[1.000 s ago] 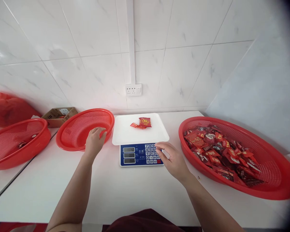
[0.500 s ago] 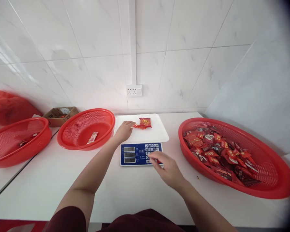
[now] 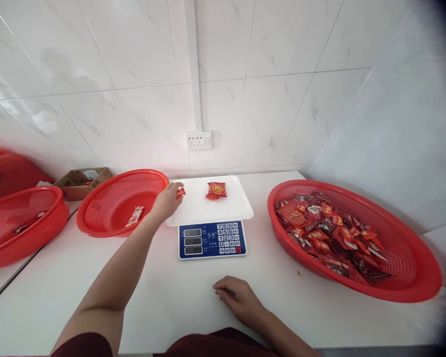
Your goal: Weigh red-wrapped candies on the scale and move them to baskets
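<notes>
Pinched in the fingers of my left hand [image 3: 167, 201] is a small red wrapped candy [image 3: 181, 192], held over the left edge of the scale's white pan [image 3: 189, 210]. Farther right on the pan lies a red packet with gold print [image 3: 217, 189], with another small red wrapper [image 3: 212, 197] partly under it. Below the pan is the scale's blue keypad and display panel [image 3: 212, 240]. My right hand [image 3: 240, 300] is loosely curled above the table in front of the scale, and nothing shows between its fingers.
To the right stands a large red basket [image 3: 429, 272] full of red wrapped sweets. A red basket [image 3: 107, 198] at left holds one pink-and-white packet [image 3: 135, 216]. Farther left are another red basket [image 3: 40, 238], a cardboard box [image 3: 76, 186] and a red plastic bag [image 3: 11, 173].
My left hand has moved left across the pan with the small candy, away from the red packet. My right hand has drawn back from the keypad toward me.
</notes>
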The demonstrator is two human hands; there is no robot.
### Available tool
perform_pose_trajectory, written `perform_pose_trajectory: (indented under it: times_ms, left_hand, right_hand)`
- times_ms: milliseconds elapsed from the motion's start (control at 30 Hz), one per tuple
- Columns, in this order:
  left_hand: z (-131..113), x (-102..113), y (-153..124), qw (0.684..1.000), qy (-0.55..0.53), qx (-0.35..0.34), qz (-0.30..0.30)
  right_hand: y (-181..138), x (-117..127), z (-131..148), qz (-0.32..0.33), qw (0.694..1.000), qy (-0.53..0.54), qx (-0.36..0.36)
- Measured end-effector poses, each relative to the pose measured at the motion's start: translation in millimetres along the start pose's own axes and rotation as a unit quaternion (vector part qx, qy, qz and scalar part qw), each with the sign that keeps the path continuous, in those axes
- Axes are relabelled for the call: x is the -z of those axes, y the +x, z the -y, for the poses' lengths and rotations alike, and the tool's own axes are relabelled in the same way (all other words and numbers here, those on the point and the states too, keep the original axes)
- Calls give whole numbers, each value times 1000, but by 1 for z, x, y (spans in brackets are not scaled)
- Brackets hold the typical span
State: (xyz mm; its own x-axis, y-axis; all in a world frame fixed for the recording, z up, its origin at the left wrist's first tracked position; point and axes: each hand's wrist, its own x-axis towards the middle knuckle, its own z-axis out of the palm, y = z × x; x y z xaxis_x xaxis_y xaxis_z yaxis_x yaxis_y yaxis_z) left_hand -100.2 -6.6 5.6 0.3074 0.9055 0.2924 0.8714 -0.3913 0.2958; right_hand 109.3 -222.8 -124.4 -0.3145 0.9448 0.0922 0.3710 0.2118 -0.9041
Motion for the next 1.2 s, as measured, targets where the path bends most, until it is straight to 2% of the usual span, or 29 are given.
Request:
perform_pose_trajectory:
  times_ms: [133, 200, 267, 333, 433, 567, 667, 767, 867, 967, 1067, 1200]
  left_hand:
    - [39, 28, -20, 993, 53, 93, -57]
    - [48, 31, -25, 988, 77, 110, -71]
    - [44, 23, -25, 991, 66, 98, -62]
    - [27, 7, -20, 997, 19, 66, -31]
    - [-16, -24, -9, 999, -46, 9, 9]
    - [-70, -57, 7, 999, -6, -35, 21]
    - [-88, -68, 18, 999, 38, -15, 22]
    - [-89, -69, 24, 999, 28, 16, 34]
    - [-80, -62, 21, 998, 5, 27, 48]
    - [-62, -43, 9, 999, 3, 27, 40]
    - [-35, -13, -7, 998, 38, 38, -19]
    - [5, 24, -22, 977, 159, 114, -82]
  right_hand:
    - [4, 1, 0, -1, 999, 33, -34]
    - [5, 0, -1, 2, 997, 51, -50]
    - [5, 0, -2, 4, 996, 68, -64]
    - [5, 0, -2, 5, 994, 78, -72]
    - [5, 0, -3, 1, 994, 82, -78]
    - [4, -1, -3, -4, 993, 84, -78]
    - [3, 0, -3, -6, 994, 81, -79]
    - [2, 0, -2, -3, 994, 77, -74]
    - [2, 1, -1, 2, 995, 75, -70]
    - [3, 2, -1, 7, 994, 77, -71]
    - [4, 4, -1, 12, 994, 80, -70]
    - [4, 5, 0, 18, 994, 83, -68]
